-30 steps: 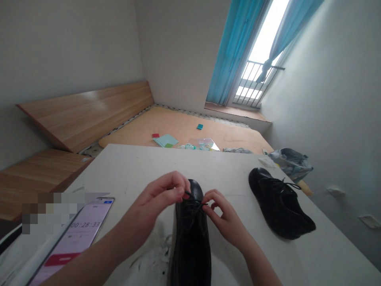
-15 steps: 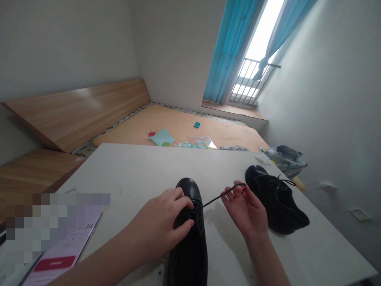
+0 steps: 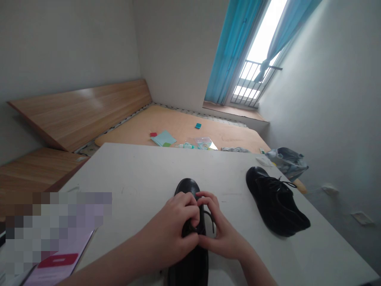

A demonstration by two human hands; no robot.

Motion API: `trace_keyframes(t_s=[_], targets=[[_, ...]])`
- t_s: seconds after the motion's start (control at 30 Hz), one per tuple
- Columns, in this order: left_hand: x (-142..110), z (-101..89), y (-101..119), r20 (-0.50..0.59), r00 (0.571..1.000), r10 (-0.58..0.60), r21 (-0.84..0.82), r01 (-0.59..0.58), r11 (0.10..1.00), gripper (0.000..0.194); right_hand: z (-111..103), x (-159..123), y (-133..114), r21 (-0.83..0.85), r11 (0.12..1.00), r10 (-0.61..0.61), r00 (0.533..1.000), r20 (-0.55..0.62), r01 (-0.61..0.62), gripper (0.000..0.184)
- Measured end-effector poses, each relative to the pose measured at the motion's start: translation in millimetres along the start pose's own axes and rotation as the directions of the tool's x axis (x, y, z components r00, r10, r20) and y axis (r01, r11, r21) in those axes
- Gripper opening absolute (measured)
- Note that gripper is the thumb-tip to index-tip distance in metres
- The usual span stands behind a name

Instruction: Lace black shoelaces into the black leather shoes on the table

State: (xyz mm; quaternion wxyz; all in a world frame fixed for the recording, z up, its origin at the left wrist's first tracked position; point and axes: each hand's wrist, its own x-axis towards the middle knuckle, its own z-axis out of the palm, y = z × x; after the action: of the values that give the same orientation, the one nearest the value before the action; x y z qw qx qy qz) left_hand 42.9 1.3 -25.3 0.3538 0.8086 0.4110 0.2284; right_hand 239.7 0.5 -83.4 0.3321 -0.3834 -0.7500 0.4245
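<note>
A black lace-up shoe [image 3: 187,185] stands on the white table, toe pointing away from me. My left hand [image 3: 178,228] lies over its lacing, fingers curled and thumb bent in, pinching the shoelace near the eyelets. From the other side my right hand [image 3: 222,232] reaches to the same spot. Its fingertips touch the upper near the toe and its thumb rests lower, with a gap between them. In that gap the loose end of the black shoelace [image 3: 210,217] curves out and hangs down. Both hands partly hide the lacing.
The other black shoe [image 3: 275,202], its lace tied, stands at the right of the white table [image 3: 139,167]. A purple sheet with a red label [image 3: 58,260] lies at left, partly pixelated. Beyond are a bed [image 3: 178,119] with small items and a plastic bag [image 3: 287,161].
My right hand has moved left from the stretched lace to the shoe, and the lace end now hangs slack. My left hand's fingers have curled closer over the lacing.
</note>
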Motion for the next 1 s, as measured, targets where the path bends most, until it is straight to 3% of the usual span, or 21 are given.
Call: trace_keyframes(t_s=[0.1, 0.2, 0.27, 0.37, 0.43, 0.47, 0.5, 0.6, 0.7, 0.77, 0.83, 0.93, 1.0], targets=[[-7, -18.5, 9, 0.042, 0.998, -0.051, -0.281, 0.060, 0.958, 0.020, 7, 1, -5, -0.155, 0.988, -0.032, 0.997, -0.064, 0.022, 0.034], [-19, -44.0, 14, 0.017, 0.997, -0.081, -0.442, 0.081, 0.893, 0.030, 10, 3, -8, -0.185, 0.979, -0.108, 0.989, -0.105, 0.087, 0.015], [-26, -59.7, 15, 0.003, 0.995, -0.098, -0.495, 0.087, 0.864, 0.036, 9, 3, -10, -0.118, 0.985, -0.141, 0.983, -0.119, 0.127, 0.009], [-27, -72.5, 11, 0.057, 0.992, -0.112, -0.530, 0.125, 0.839, 0.042, 2, -1, -14, 0.122, 0.984, -0.115, 0.986, -0.124, 0.130, 0.018], [-21, -71.2, 7, 0.123, 0.985, -0.125, -0.453, 0.168, 0.875, 0.042, -2, -5, -20, 0.198, 0.973, -0.098, 0.991, -0.090, 0.115, 0.018], [-17, -67.6, 4, 0.139, 0.980, -0.142, -0.363, 0.184, 0.913, 0.040, -2, -7, -23, 0.157, 0.983, -0.092, 0.994, -0.054, 0.099, 0.011], [-13, -62.5, 1, 0.133, 0.978, -0.162, -0.241, 0.190, 0.952, 0.035, -1, -9, -26, 0.065, 0.994, -0.082, 0.997, -0.012, 0.083, 0.007], [-3, -42.6, -7, 0.039, 0.983, -0.178, 0.125, 0.172, 0.977, 0.019, 9, -10, -33, -0.296, 0.954, -0.048, 0.999, 0.021, 0.053, 0.035], [3, -25.1, -15, 0.031, 0.993, -0.111, 0.261, 0.100, 0.960, 0.020, 18, -8, -37, -0.404, 0.909, -0.135, 0.989, -0.063, 0.098, 0.026], [5, -18.5, -18, 0.072, 0.994, -0.088, 0.272, 0.065, 0.960, 0.022, 20, -9, -40, -0.253, 0.959, -0.162, 0.980, -0.118, 0.129, 0.017], [5, -15.6, -18, 0.090, 0.991, -0.096, 0.284, 0.067, 0.957, 0.022, 18, -15, -44, 0.072, 0.988, -0.121, 0.979, -0.164, 0.135, 0.008], [5, -14.0, -19, 0.071, 0.993, -0.092, 0.316, 0.065, 0.946, 0.021, 5, -32, -45, 0.538, 0.828, -0.074, 0.981, -0.179, 0.161, 0.029], [6, -12.3, -19, 0.062, 0.997, -0.049, 0.310, 0.027, 0.950, 0.019, -7, -44, -40, 0.665, 0.731, -0.055, 0.984, -0.168, 0.154, 0.039]])
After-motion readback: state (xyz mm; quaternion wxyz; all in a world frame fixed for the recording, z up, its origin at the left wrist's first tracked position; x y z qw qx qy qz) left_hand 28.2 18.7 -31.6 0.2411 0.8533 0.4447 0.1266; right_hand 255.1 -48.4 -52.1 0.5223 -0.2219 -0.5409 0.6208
